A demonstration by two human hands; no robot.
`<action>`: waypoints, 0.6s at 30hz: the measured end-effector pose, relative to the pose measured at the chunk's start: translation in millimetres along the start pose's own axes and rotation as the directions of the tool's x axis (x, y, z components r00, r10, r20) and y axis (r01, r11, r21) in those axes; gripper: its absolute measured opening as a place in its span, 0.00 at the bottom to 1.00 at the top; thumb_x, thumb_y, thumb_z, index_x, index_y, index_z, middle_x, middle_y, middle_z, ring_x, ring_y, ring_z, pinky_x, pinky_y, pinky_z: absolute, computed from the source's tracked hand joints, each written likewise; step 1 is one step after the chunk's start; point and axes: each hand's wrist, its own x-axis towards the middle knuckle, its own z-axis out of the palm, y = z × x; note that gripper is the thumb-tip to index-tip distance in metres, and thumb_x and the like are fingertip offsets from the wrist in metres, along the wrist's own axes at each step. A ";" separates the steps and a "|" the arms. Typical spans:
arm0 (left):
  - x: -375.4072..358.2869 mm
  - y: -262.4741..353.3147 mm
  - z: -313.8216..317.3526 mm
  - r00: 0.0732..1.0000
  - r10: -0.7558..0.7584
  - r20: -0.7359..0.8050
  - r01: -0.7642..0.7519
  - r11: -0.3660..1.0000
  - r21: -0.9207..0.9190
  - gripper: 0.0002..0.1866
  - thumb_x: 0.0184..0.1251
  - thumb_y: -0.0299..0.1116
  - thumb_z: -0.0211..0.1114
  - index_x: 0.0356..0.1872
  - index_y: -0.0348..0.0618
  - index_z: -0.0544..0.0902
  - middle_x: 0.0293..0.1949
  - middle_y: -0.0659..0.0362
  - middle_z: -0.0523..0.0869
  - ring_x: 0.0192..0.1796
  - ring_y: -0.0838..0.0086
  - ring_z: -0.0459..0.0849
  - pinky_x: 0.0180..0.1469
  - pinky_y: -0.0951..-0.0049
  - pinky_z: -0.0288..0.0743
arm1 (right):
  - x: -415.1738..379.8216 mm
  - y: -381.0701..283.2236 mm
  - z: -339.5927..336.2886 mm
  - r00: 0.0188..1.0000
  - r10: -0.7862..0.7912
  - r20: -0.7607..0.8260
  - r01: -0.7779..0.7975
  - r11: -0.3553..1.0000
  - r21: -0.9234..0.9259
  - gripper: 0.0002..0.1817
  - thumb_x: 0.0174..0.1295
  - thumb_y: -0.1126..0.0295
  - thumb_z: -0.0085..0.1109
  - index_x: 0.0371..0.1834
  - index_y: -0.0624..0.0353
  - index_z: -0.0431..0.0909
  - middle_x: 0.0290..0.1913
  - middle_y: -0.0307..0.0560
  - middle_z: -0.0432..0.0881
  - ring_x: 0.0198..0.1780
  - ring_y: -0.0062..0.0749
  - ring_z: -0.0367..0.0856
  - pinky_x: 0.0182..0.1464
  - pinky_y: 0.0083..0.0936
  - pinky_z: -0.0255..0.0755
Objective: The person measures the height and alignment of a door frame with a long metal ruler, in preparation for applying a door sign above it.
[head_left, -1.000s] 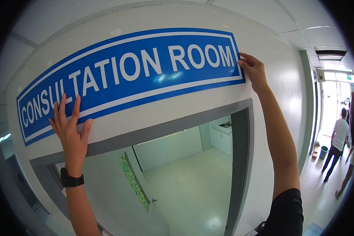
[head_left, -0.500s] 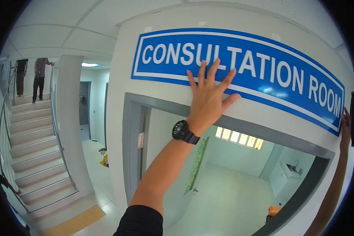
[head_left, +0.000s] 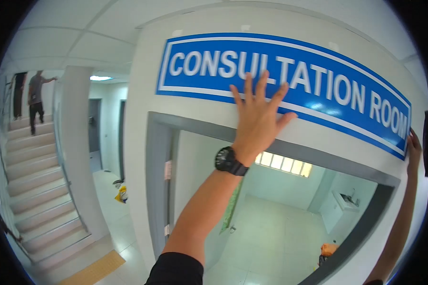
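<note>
A long blue consultation room sign (head_left: 290, 102) with white lettering lies along the wall above a doorway. My left hand (head_left: 261, 116) is open, its fingers spread flat over the lower middle of the sign and partly covering the letters. A black wristwatch (head_left: 229, 160) is on that wrist. At the far right, my right hand (head_left: 415, 148) touches the sign's right end. Its fingers point up along the edge and look stretched out, though they are small and partly hidden near the picture's rim.
Below the sign is a grey door frame (head_left: 158, 190), with a sink (head_left: 345, 202) and an orange bag (head_left: 328, 249) in the room beyond. To the left, stairs (head_left: 43, 190) with railings rise towards a person (head_left: 36, 92) and another partly visible person (head_left: 19, 95).
The view has shifted slightly, and the sign sits a little further left in it. My left hand stays spread on the sign. A person on the stairs has come lower.
</note>
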 end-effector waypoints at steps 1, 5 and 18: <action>1.0 0.9 -1.3 1.000 0.001 0.004 -0.001 1.000 0.011 0.35 0.67 0.64 0.67 0.72 0.63 0.79 0.79 0.46 0.63 0.80 0.34 0.56 0.73 0.17 0.41 | 2.1 -8.3 -7.5 0.992 0.042 0.118 -0.054 0.993 0.102 0.25 0.75 0.59 0.62 0.73 0.49 0.78 0.56 0.42 0.86 0.56 0.27 0.82 0.63 0.24 0.74; 1.3 -1.5 -3.7 0.998 0.060 -0.030 -0.059 0.997 0.049 0.34 0.66 0.59 0.71 0.72 0.62 0.79 0.77 0.49 0.67 0.78 0.42 0.61 0.74 0.26 0.47 | -12.1 -51.3 -1.6 0.984 0.162 0.079 -0.176 0.957 0.233 0.22 0.71 0.65 0.66 0.67 0.54 0.83 0.47 0.37 0.88 0.43 0.17 0.78 0.47 0.18 0.73; 15.0 9.6 8.6 0.991 -0.054 0.121 0.014 0.952 0.307 0.41 0.68 0.65 0.67 0.76 0.57 0.69 0.77 0.39 0.63 0.79 0.29 0.57 0.70 0.16 0.55 | -36.6 -138.0 7.4 0.960 0.281 0.002 -0.270 0.917 0.293 0.20 0.66 0.73 0.70 0.62 0.62 0.85 0.40 0.46 0.87 0.42 0.29 0.85 0.51 0.23 0.81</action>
